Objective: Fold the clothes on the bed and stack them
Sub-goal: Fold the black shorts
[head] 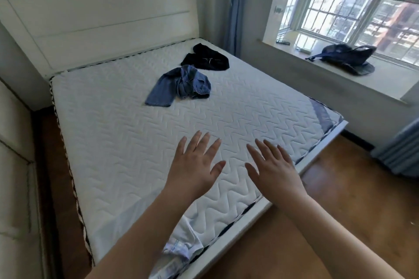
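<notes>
A crumpled blue denim garment (pixel 179 85) lies on the white quilted mattress (pixel 118 133), toward the far middle. Just behind it, near the headboard, sits a crumpled black garment (pixel 207 59). A pale white-and-blue garment (pixel 179 249) hangs at the mattress's near edge, partly hidden under my left forearm. My left hand (pixel 195 163) and my right hand (pixel 273 165) hover side by side over the near part of the mattress, palms down, fingers spread and straight, holding nothing. Both hands are well short of the denim and black garments.
A white headboard (pixel 102 22) stands at the far end. A windowsill at the right carries a dark bag or hat (pixel 347 59). Wooden floor (pixel 353 190) runs along the bed's right side, and a pale padded wall panel (pixel 15 165) flanks the left.
</notes>
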### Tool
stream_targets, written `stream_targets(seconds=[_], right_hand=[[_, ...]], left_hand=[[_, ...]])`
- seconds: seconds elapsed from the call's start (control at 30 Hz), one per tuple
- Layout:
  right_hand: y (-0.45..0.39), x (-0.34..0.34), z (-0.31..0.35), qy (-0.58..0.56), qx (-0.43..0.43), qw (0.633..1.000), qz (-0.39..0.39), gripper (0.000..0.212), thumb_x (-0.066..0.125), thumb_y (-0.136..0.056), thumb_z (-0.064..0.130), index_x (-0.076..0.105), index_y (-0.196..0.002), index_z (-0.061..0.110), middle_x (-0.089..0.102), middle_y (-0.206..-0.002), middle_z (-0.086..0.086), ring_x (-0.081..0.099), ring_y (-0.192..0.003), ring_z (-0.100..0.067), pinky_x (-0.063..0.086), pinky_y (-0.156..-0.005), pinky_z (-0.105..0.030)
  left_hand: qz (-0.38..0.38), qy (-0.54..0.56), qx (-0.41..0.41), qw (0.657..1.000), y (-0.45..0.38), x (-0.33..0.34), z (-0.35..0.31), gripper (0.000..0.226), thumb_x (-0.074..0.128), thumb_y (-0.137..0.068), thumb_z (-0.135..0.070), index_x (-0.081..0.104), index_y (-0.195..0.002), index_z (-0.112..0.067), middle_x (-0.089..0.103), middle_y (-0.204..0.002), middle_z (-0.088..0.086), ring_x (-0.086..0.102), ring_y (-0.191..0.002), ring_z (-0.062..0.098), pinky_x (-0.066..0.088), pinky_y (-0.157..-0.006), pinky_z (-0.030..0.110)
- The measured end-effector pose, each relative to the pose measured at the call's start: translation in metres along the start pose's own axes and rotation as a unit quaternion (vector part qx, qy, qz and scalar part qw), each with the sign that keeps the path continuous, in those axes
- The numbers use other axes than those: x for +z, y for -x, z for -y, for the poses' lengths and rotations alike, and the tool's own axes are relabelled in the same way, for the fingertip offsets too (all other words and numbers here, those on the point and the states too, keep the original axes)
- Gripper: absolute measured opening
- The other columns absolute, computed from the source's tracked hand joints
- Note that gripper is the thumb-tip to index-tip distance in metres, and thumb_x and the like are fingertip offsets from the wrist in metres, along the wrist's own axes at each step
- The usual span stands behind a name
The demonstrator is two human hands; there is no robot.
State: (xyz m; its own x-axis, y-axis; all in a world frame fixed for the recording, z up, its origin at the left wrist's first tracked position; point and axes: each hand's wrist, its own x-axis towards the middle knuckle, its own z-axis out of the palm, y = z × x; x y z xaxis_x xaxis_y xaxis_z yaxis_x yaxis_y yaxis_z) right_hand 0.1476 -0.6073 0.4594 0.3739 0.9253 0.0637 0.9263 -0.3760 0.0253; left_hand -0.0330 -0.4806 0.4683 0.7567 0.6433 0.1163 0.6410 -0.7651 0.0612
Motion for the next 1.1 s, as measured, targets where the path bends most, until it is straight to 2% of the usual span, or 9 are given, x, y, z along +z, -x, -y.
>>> stream_targets(seconds=[0.17, 0.33, 0.47, 0.6, 0.7, 0.77, 0.93, 1.1], right_hand=[[0.012, -0.016, -0.057, 0.007, 0.076, 0.997, -0.027, 0.061, 0.018, -0.099, 0.055, 0.02, -0.155, 0.031, 0.016, -0.163, 0.003, 0.006, -0.151, -0.017, -0.005, -0.12, -0.035], [0.014, -0.022, -0.121, 0.013, 0.121, 0.992, -0.025, 0.061, 0.013, -0.098, 0.055, 0.017, -0.155, 0.032, 0.015, -0.163, 0.003, 0.005, -0.151, -0.017, -0.004, -0.12, -0.036], [0.014, -0.024, -0.186, -0.002, 0.155, 0.987, -0.041, 0.06, 0.013, -0.099, 0.053, 0.018, -0.155, 0.031, 0.015, -0.163, 0.003, 0.005, -0.151, -0.017, -0.006, -0.118, -0.034], [0.024, -0.027, -0.254, -0.033, 0.185, 0.98, -0.062, 0.057, 0.019, -0.1, 0.051, 0.027, -0.153, 0.03, 0.024, -0.161, 0.002, 0.012, -0.15, -0.017, -0.002, -0.119, -0.035], [0.031, -0.036, -0.309, -0.067, 0.224, 0.966, -0.111, 0.068, 0.01, -0.094, 0.054, 0.039, -0.148, 0.026, 0.037, -0.155, 0.001, 0.024, -0.146, -0.019, 0.006, -0.119, -0.037], [0.032, -0.04, -0.342, -0.074, 0.238, 0.961, -0.117, 0.07, 0.01, -0.092, 0.054, 0.042, -0.147, 0.023, 0.039, -0.154, -0.001, 0.025, -0.146, -0.02, 0.007, -0.119, -0.038], [0.031, -0.035, -0.395, -0.06, 0.254, 0.96, -0.097, 0.054, 0.026, -0.102, 0.047, 0.031, -0.152, 0.026, 0.028, -0.159, 0.002, 0.014, -0.149, -0.017, 0.001, -0.119, -0.037], [0.017, -0.024, -0.448, -0.064, 0.279, 0.955, -0.08, 0.056, 0.024, -0.102, 0.049, 0.023, -0.154, 0.03, 0.019, -0.162, 0.006, 0.007, -0.15, -0.014, -0.004, -0.118, -0.033]], left_hand=[[-0.001, 0.009, 0.09, 0.996, -0.037, -0.001, -0.053, 0.064, 0.012, -0.096, -0.064, 0.006, -0.154, -0.037, 0.008, -0.164, -0.005, -0.004, -0.15, 0.015, -0.008, -0.119, 0.042], [-0.021, 0.025, 0.12, 0.992, -0.087, -0.01, -0.119, 0.062, 0.014, -0.097, -0.062, 0.01, -0.153, -0.037, 0.012, -0.163, -0.005, 0.0, -0.15, 0.015, -0.005, -0.118, 0.042], [-0.022, -0.005, 0.161, 0.987, -0.128, -0.011, -0.18, 0.064, 0.014, -0.096, -0.064, 0.009, -0.154, -0.037, 0.011, -0.163, -0.004, -0.001, -0.15, 0.016, -0.006, -0.118, 0.043], [-0.027, -0.029, 0.201, 0.979, -0.166, -0.016, -0.243, 0.065, 0.014, -0.095, -0.064, 0.009, -0.154, -0.037, 0.011, -0.163, -0.004, -0.001, -0.15, 0.016, -0.007, -0.118, 0.042], [-0.038, -0.028, 0.21, 0.977, -0.193, -0.021, -0.291, 0.065, 0.013, -0.095, -0.064, 0.008, -0.154, -0.037, 0.01, -0.164, -0.004, -0.004, -0.15, 0.015, -0.01, -0.117, 0.041], [-0.035, -0.023, 0.216, 0.976, -0.209, -0.022, -0.321, 0.064, 0.014, -0.096, -0.063, 0.008, -0.154, -0.037, 0.009, -0.164, -0.004, -0.006, -0.15, 0.014, -0.012, -0.117, 0.04], [-0.031, -0.028, 0.212, 0.976, -0.25, -0.014, -0.373, 0.062, 0.012, -0.097, -0.062, 0.005, -0.154, -0.038, 0.005, -0.164, -0.005, -0.009, -0.15, 0.014, -0.016, -0.116, 0.04], [-0.009, -0.021, 0.227, 0.974, -0.304, 0.005, -0.413, 0.062, 0.01, -0.096, -0.062, 0.003, -0.153, -0.039, 0.002, -0.164, -0.008, -0.011, -0.149, 0.012, -0.014, -0.117, 0.04]])
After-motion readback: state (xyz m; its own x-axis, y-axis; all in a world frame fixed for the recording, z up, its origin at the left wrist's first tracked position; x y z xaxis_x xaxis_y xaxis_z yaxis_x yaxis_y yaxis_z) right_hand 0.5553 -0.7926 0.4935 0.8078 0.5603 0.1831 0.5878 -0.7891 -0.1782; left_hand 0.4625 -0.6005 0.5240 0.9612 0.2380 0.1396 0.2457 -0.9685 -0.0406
